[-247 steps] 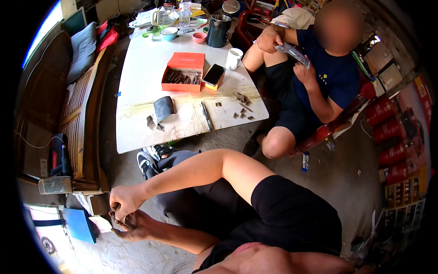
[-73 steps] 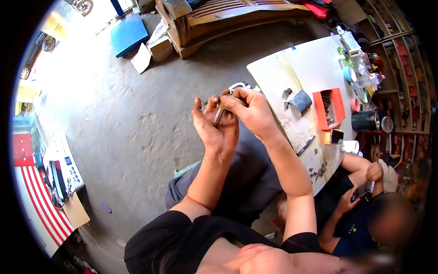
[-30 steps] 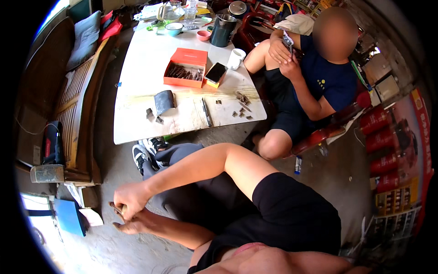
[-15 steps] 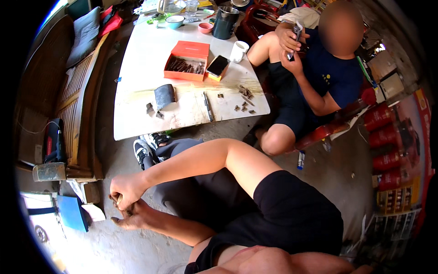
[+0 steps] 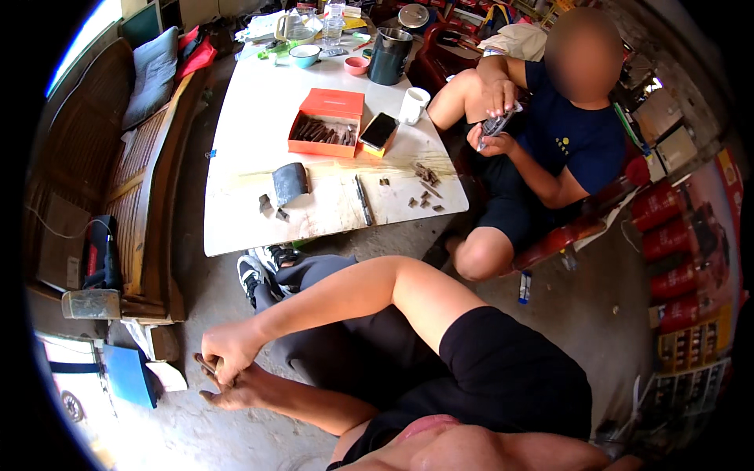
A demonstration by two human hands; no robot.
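Off the near left corner of the table, my right hand [image 5: 231, 348] and my left hand [image 5: 242, 389] meet in front of my legs. The right one, with its fingers bent and pressed together, sits over the left one. What they pinch between them is small, dark and mostly covered by fingers, so I cannot make it out. Dark stains show on the left fingers and thumb, the thumb sticking out. On the table lie a curled dark grey sheet like sandpaper [image 5: 290, 184], small dark scraps [image 5: 265, 204], a slim black-and-silver pen-like tool [image 5: 363, 200] and several small brown pieces [image 5: 426, 174].
The white table [image 5: 236, 224] also carries a red box [image 5: 323, 147] of dark brown sticks, a phone [image 5: 379, 130], a white mug [image 5: 412, 106] and a dark pitcher [image 5: 390, 56]. A wooden bench [image 5: 133, 204] stands left. A seated person [image 5: 577, 137] at right handles a small shiny object.
The view has shifted slightly, so the table sits lower in it. My hands stay together, their fingers slightly rearranged. The other person has lowered the shiny object and laid one hand over it.
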